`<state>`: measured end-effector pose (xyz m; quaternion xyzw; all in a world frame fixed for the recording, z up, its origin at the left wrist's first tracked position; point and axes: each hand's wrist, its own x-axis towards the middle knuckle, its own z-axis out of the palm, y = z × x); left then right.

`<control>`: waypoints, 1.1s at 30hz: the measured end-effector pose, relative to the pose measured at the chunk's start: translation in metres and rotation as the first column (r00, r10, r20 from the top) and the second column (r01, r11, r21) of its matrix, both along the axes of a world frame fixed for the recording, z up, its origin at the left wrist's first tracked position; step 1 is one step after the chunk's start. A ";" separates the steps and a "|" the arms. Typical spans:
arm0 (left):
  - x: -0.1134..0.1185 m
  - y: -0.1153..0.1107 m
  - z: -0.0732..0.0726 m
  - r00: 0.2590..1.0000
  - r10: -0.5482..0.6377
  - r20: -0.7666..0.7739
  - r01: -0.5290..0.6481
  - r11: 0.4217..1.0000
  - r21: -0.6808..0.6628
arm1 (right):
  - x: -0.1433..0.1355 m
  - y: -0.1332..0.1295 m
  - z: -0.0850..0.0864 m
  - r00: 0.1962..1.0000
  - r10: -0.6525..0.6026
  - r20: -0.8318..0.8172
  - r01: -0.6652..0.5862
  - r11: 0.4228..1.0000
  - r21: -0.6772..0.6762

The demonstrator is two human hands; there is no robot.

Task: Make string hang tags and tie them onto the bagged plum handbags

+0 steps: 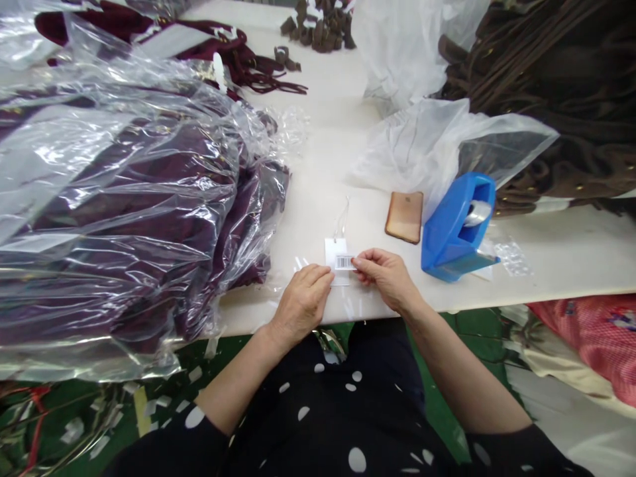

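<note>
A white hang tag (336, 278) with a thin string loop lies on the table near its front edge. Over its middle is a small white barcode label (344, 262), its right end pinched between the thumb and finger of my right hand (386, 277). Whether the label is stuck flat to the tag, I cannot tell. On the other side, my left hand (304, 299) has its fingers closed together, their tips holding the tag's left edge. A blue tape dispenser (450, 228) and a gold-brown phone (404, 217) stand to the right of my right hand.
Burgundy garments in clear plastic (163, 218) cover the table's left side. Dark brown garments (561, 119) are heaped at right, with clear plastic bags (417, 139) beside them. Small brown pieces (322, 25) lie at the back. Red checked cloth (591, 338) is below the right edge.
</note>
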<state>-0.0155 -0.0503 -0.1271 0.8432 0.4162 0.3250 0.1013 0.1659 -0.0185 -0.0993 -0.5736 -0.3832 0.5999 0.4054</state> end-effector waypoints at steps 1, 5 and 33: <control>-0.001 0.000 0.000 1.000 0.002 0.021 -0.002 1.000 -0.017 | -0.001 0.000 -0.001 1.000 0.003 0.000 -0.003 1.000 -0.008; -0.003 0.002 -0.001 0.997 0.033 0.069 -0.027 0.996 -0.089 | -0.002 0.002 -0.003 1.000 -0.012 0.011 0.012 1.000 -0.021; -0.001 0.001 0.004 1.000 0.023 0.002 -0.023 0.987 -0.156 | -0.011 0.010 -0.001 0.959 0.105 0.264 -0.098 0.994 -0.041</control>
